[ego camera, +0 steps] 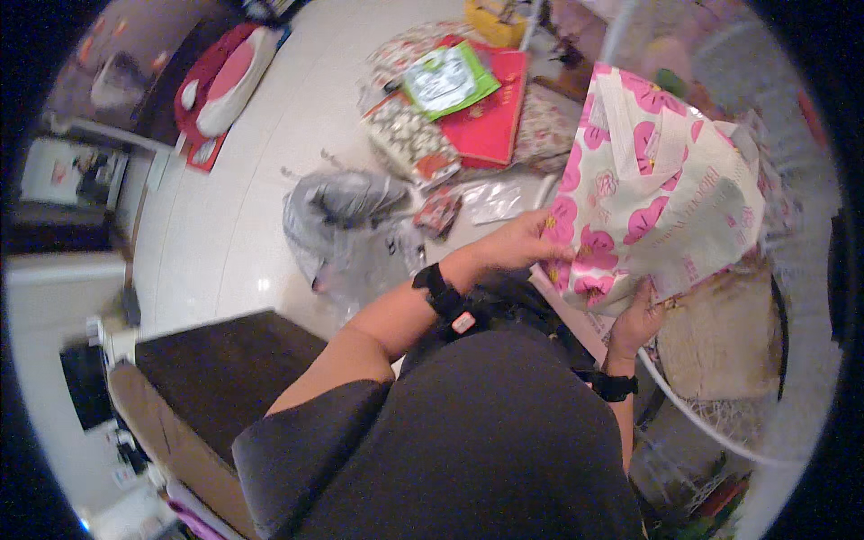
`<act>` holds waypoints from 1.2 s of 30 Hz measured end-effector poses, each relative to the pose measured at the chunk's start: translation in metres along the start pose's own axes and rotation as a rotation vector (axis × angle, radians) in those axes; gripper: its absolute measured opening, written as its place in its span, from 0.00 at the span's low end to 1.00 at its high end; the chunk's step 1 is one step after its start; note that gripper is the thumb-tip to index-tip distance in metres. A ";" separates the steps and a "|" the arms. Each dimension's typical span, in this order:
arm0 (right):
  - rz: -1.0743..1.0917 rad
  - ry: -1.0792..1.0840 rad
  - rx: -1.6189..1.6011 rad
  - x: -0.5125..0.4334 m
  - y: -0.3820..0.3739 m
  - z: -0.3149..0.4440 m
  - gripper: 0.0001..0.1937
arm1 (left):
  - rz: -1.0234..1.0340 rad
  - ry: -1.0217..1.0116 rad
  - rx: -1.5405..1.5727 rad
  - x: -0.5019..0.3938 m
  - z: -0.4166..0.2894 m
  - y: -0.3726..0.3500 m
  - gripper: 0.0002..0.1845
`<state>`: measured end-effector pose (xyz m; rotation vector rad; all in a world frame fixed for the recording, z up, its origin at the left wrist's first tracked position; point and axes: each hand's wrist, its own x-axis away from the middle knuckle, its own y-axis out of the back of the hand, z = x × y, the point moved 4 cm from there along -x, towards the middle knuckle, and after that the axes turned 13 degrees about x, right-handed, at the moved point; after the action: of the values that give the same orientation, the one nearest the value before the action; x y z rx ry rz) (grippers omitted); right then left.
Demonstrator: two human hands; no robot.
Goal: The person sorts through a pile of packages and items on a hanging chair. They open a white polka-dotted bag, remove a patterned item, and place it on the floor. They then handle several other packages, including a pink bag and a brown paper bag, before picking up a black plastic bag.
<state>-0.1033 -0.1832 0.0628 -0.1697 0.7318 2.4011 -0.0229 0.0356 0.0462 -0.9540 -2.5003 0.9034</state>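
Both hands hold a white tote bag (655,196) printed with pink flowers and some writing, its pale handles folded over its face. My left hand (523,239) grips the bag's left edge. Lower down, my right hand (634,327) has hold of its bottom edge. The bag looks mostly flat and is tilted; whether anything is inside cannot be seen. Beneath it, partly covered, a pale pink sheet or board (574,314) slopes down between my arms. I wear a black band on each wrist.
A flowered cushion (550,125) carries a red folder (503,135), a green-edged packet (445,81) and a patterned box (408,138). Grey plastic bags (351,202) lie on the tiled floor (223,229). A white tube frame (709,432) curves past a tan bag (722,337) at right.
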 end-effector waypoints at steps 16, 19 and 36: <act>0.656 -0.019 0.107 0.004 -0.021 -0.005 0.11 | -1.022 -0.443 -0.348 0.173 -0.064 0.293 0.19; 0.611 -0.126 0.130 -0.006 -0.005 -0.036 0.10 | -1.140 -0.282 -1.379 0.207 -0.085 0.347 0.19; 0.026 0.218 0.752 -0.257 0.036 -0.215 0.14 | -0.737 0.075 -0.266 0.065 0.027 0.174 0.13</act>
<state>0.0701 -0.4580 -0.0269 -0.1066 1.6783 1.9834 0.0009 0.1682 -0.0844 -0.0709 -2.6225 0.2992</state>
